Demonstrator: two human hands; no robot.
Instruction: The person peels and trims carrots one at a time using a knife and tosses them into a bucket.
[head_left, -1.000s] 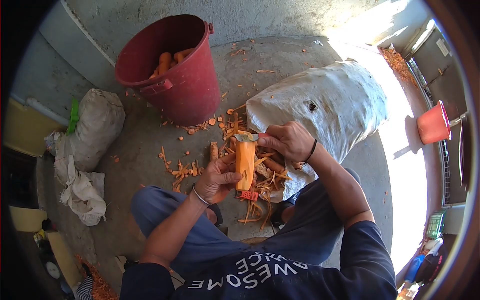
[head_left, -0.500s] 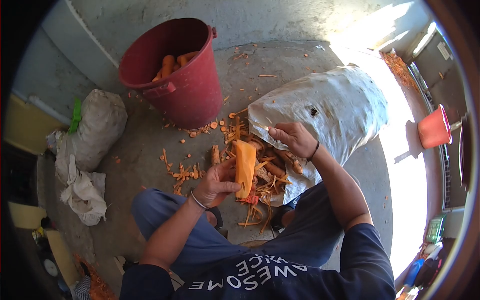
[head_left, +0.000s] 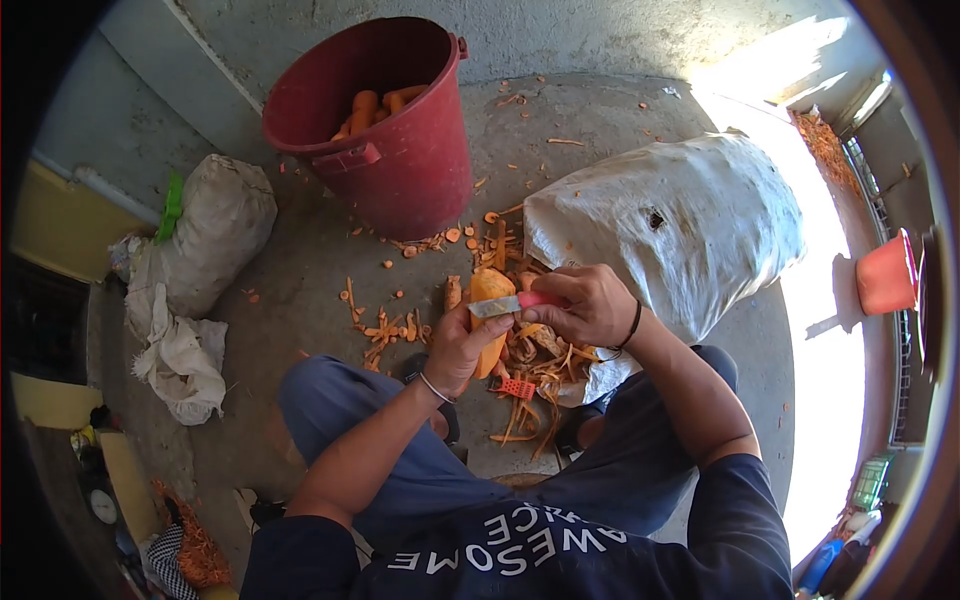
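A thick peeled orange carrot (head_left: 490,287) stands nearly upright in my left hand (head_left: 457,350), whose fingers wrap round its lower part. My right hand (head_left: 585,305) is closed on the pink handle of a knife (head_left: 494,306). The knife's flat, whitish blade lies across the front of the carrot, close to my left fingertips. Under both hands is a pile of peelings (head_left: 550,365) with unpeeled carrots, at the mouth of a white sack (head_left: 670,225). A red-orange plastic piece (head_left: 516,388) rests on the peelings.
A dark red bucket (head_left: 420,170) holding carrots stands ahead. At the left is a tied white sack (head_left: 220,235) beside a crumpled sack (head_left: 180,365). A smaller red bucket (head_left: 886,275) is at the far right. Carrot scraps (head_left: 390,330) lie on the floor.
My right hand has moved down and left, bringing the knife blade against the carrot. The view has shifted, so the buckets and sacks appear further right.
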